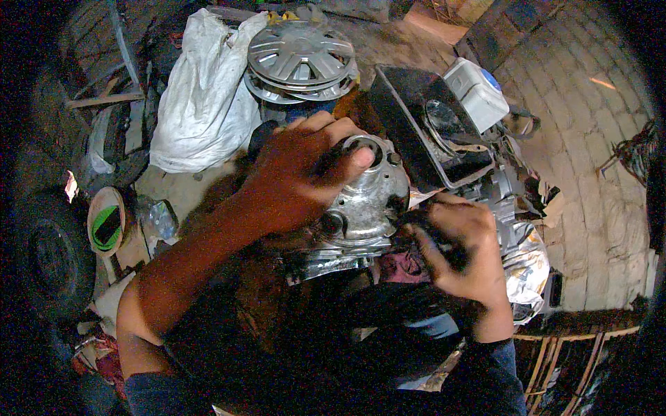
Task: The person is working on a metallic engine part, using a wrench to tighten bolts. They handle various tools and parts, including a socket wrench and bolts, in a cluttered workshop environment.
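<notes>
A grey cast-metal housing point(378, 184) with a round, tube-like opening at its top stands in front of me. My left hand point(305, 163) grips its upper left side, the thumb lying over the rim of the opening and the fingers curled behind. Close to the housing's lower right edge, my right hand point(461, 243) is closed, fingers bent toward the thumb. Dark shadow fills the gap inside that hand, so whatever it holds cannot be made out. Below the housing, a flat metal piece point(333, 267) shows, partly hidden.
Beyond my left hand stand a white sack point(205, 104) and stacked wheel covers point(302, 52). A black tray point(402, 118) with metal parts and a white container point(475, 93) lie to the far right. Tyres point(55, 253) are at the left; a brick wall point(576, 152) rises right.
</notes>
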### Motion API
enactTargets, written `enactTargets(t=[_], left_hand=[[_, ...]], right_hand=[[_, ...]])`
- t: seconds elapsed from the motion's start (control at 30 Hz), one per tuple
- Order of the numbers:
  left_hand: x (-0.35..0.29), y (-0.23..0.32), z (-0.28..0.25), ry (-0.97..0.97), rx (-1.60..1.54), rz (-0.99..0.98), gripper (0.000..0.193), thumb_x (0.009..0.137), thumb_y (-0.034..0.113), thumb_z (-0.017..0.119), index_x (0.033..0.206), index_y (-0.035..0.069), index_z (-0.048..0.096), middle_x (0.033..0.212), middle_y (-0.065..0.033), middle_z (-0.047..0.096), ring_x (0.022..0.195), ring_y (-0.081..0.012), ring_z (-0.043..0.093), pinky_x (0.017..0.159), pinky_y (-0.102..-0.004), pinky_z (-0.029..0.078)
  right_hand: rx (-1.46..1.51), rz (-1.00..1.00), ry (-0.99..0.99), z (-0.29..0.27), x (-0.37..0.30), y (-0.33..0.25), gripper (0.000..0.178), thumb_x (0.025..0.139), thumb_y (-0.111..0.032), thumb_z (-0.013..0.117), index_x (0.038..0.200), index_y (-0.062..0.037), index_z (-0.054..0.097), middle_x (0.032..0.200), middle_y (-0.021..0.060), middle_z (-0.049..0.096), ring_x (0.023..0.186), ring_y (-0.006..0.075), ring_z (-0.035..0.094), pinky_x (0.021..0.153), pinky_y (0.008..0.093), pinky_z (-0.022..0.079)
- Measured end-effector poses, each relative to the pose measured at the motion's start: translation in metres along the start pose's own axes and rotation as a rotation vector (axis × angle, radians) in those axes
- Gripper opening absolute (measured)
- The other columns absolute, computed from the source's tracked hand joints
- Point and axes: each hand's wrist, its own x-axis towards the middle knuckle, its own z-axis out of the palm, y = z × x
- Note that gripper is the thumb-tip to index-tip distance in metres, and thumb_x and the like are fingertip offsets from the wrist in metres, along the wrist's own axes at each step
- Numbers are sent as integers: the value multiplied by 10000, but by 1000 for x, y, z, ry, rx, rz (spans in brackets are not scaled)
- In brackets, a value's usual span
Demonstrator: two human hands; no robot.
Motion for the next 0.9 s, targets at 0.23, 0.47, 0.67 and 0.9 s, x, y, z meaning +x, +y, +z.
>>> enactTargets(t=[0.23,0.47,0.67,0.9], left_hand=[[2,12,-6,4,-21,-8,340,918,366,609,994,36,634,893,-171,618,810,-379,617,693,-454,481],[-1,11,-7,-11,13,-9,374,897,399,633,997,39,634,897,-158,620,867,-361,618,725,-459,476],[0,11,-7,-87,35,-55,444,829,471,702,1000,66,640,901,-139,617,909,-348,606,780,-452,465],[0,18,-9,-133,89,-110,396,848,371,678,1065,45,620,993,-171,614,990,-372,589,870,-443,455]], right_hand=[[-163,-44,142,6,-5,-2,202,731,-62,724,913,-13,651,852,163,655,872,360,633,816,434,482],[-139,-94,18,5,-6,-2,310,692,-50,713,982,-16,610,867,182,644,833,369,621,732,448,504],[-231,-216,32,4,-15,-4,442,583,-68,737,997,-29,587,892,194,643,844,393,620,722,455,516],[-313,160,113,-3,-35,-10,349,687,-6,700,1028,4,629,975,217,649,927,396,613,835,411,476]])
